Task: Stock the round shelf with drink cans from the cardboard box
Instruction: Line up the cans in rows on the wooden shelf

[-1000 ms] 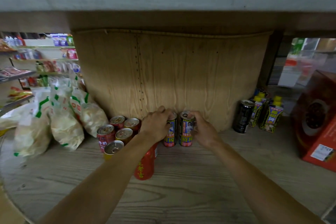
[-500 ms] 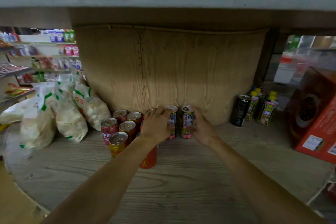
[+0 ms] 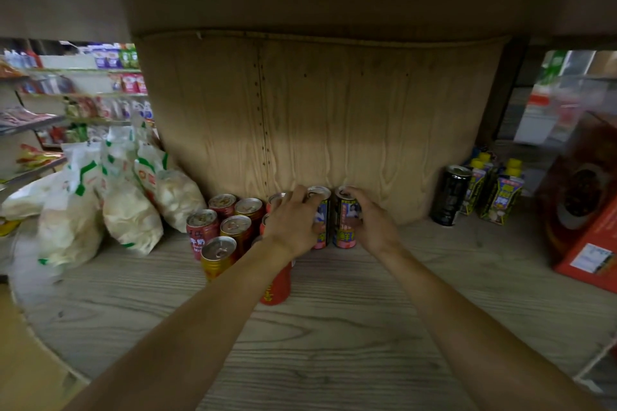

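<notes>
Two slim colourful cans stand upright side by side on the round wooden shelf (image 3: 350, 320), against its curved wooden back panel (image 3: 320, 117). My left hand (image 3: 293, 227) wraps the left slim can (image 3: 321, 210). My right hand (image 3: 374, 223) wraps the right slim can (image 3: 345, 220). Both cans rest on the shelf board. Left of them stands a cluster of several red and gold cans (image 3: 233, 227); a red can (image 3: 277, 287) is partly hidden under my left forearm. The cardboard box is not in view.
Bags of white snacks (image 3: 110, 207) fill the shelf's left side. A black can (image 3: 449, 195) and yellow-capped drink cartons (image 3: 497, 193) stand at the back right. A red carton (image 3: 587, 203) sits at the far right. Store shelves show behind on the left.
Both hands have stayed on the two slim cans against the back panel. The view shifted slightly downward and to the right; the cans have not visibly moved on the shelf.
</notes>
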The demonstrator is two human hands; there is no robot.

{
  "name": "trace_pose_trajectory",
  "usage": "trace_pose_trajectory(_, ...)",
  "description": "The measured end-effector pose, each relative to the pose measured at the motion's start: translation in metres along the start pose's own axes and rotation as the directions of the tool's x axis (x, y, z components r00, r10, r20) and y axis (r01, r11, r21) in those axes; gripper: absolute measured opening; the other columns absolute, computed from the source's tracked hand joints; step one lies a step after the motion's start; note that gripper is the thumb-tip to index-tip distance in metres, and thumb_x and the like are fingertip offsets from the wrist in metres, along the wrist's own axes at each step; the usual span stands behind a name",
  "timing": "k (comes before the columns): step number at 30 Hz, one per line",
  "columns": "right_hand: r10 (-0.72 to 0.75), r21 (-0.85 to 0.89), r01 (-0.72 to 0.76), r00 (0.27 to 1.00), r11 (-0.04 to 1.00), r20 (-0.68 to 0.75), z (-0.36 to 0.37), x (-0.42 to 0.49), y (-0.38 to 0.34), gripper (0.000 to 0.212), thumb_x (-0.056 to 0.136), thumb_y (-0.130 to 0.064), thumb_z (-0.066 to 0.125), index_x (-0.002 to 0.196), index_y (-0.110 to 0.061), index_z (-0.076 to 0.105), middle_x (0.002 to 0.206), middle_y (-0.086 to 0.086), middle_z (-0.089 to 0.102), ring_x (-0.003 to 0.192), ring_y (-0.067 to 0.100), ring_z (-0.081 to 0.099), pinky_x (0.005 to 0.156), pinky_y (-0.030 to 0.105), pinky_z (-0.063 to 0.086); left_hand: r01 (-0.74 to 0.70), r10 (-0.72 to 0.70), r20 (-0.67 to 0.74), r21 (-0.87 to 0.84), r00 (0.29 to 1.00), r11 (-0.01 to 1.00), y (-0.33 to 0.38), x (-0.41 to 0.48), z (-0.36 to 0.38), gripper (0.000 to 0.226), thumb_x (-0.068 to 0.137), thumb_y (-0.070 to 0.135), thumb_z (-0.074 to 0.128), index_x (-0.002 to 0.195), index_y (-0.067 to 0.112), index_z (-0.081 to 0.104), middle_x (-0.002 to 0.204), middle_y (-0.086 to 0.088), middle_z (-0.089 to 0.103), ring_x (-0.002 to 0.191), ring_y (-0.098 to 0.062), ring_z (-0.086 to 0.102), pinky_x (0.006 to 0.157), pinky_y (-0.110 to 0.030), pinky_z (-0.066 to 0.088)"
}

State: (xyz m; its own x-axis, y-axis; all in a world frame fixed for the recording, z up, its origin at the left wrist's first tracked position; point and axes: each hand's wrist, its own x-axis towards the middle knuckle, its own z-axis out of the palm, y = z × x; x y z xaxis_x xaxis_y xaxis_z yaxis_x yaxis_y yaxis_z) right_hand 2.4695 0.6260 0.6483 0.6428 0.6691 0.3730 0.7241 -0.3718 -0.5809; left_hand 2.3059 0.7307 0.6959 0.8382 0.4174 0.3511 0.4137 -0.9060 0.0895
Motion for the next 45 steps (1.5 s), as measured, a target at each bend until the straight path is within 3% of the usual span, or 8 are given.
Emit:
trace_pose_trajectory(5, -0.014, -0.013, 0.015, 0.999, 1.000, 0.036, -0.004, -0.001, 0.002, 0.076, 0.087, -0.008, 0.067, 0.139, -0.053, 0.034, 0.122, -0.001, 0.066, 0.103, 0.021, 0.065, 0.088, 0.034, 0.054, -0.003, 0.003, 0.002, -0.002, 1.000, 1.000, 0.001, -0.002, -0.002, 0.061, 0.096, 0.038, 0.059, 0.152, 0.025, 0.037, 0.140, -0.006, 0.039, 0.130, -0.031, 0.043, 0.112, -0.044, 0.031)
trace_pose_trajectory(12, 0.011, 0.000, -0.011, 0.999, 1.000, 0.041, -0.014, -0.018, -0.007, 0.088, 0.090, -0.011, 0.064, 0.150, -0.051, 0.014, 0.131, 0.004, 0.062, 0.107, 0.025, 0.066, 0.088, 0.038, 0.055, 0.004, -0.004, -0.017, -0.014, 1.000, 1.000, 0.003, -0.009, -0.007, 0.063, 0.097, 0.041, 0.057, 0.153, 0.028, 0.033, 0.144, -0.007, 0.039, 0.134, -0.031, 0.040, 0.114, -0.045, 0.030)
trace_pose_trajectory(16, 0.027, -0.036, -0.026, 0.999, 0.999, 0.045, -0.023, -0.037, -0.016, 0.092, 0.085, -0.021, 0.067, 0.153, -0.045, 0.009, 0.137, 0.011, 0.057, 0.114, 0.036, 0.062, 0.091, 0.047, 0.054, -0.010, 0.009, -0.023, -0.041, 1.000, 0.999, 0.013, -0.020, -0.012, 0.066, 0.096, 0.037, 0.055, 0.156, 0.025, 0.029, 0.152, -0.006, 0.033, 0.138, -0.032, 0.034, 0.114, -0.043, 0.028)
trace_pose_trajectory(22, 0.075, -0.207, -0.062, 0.996, 0.976, 0.057, -0.036, -0.090, -0.037, 0.052, 0.091, -0.021, 0.066, 0.140, -0.013, 0.049, 0.139, 0.016, 0.053, 0.127, 0.036, 0.053, 0.102, 0.042, 0.046, -0.085, 0.087, 0.021, -0.098, 0.996, 0.992, 0.035, -0.060, -0.016, 0.071, 0.094, 0.040, 0.058, 0.156, 0.020, 0.030, 0.153, -0.010, 0.034, 0.137, -0.033, 0.037, 0.111, -0.043, 0.032)
trace_pose_trajectory(30, 0.166, -0.278, -0.143, 0.984, 0.950, 0.064, -0.054, -0.211, -0.051, 0.054, 0.094, -0.026, 0.063, 0.145, -0.015, 0.048, 0.147, 0.008, 0.048, 0.136, 0.026, 0.045, 0.111, 0.031, 0.036, -0.211, 0.235, 0.078, -0.237, 0.969, 0.948, 0.060, -0.139, 0.000, 0.063, 0.088, 0.044, 0.058, 0.147, 0.023, 0.045, 0.145, -0.003, 0.046, 0.132, -0.028, 0.046, 0.108, -0.041, 0.039)
trace_pose_trajectory(33, 0.182, -0.305, -0.163, 0.983, 0.938, 0.035, -0.063, -0.259, -0.049, 0.051, 0.094, -0.026, 0.061, 0.143, -0.013, 0.052, 0.144, 0.011, 0.051, 0.133, 0.030, 0.045, 0.111, 0.033, 0.035, -0.266, 0.304, 0.099, -0.284, 0.947, 0.921, 0.078, -0.170, 0.005, 0.062, 0.092, 0.038, 0.059, 0.150, 0.023, 0.041, 0.152, -0.001, 0.042, 0.139, -0.025, 0.041, 0.112, -0.036, 0.031)
trace_pose_trajectory(39, 0.279, -0.320, -0.310, 0.950, 0.895, -0.139, -0.083, -0.358, -0.043, 0.044, 0.090, -0.019, 0.067, 0.132, -0.008, 0.060, 0.128, 0.014, 0.060, 0.121, 0.038, 0.053, 0.099, 0.044, 0.048, -0.416, 0.478, 0.054, -0.413, 0.877, 0.810, 0.132, -0.226, 0.018, 0.057, 0.086, 0.039, 0.052, 0.138, 0.016, 0.057, 0.135, -0.008, 0.057, 0.125, -0.033, 0.053, 0.103, -0.044, 0.045)
trace_pose_trajectory(45, 0.493, -0.323, -0.528, 0.849, 0.786, -0.188, -0.085, -0.474, -0.014, 0.048, 0.095, -0.026, 0.065, 0.139, -0.011, 0.054, 0.134, 0.011, 0.055, 0.123, 0.035, 0.048, 0.099, 0.048, 0.046, -0.558, 0.657, 0.024, -0.506, 0.753, 0.658, 0.200, -0.292, 0.041, 0.051, 0.085, 0.035, 0.055, 0.129, 0.011, 0.060, 0.130, -0.009, 0.059, 0.122, -0.033, 0.054, 0.098, -0.044, 0.048)
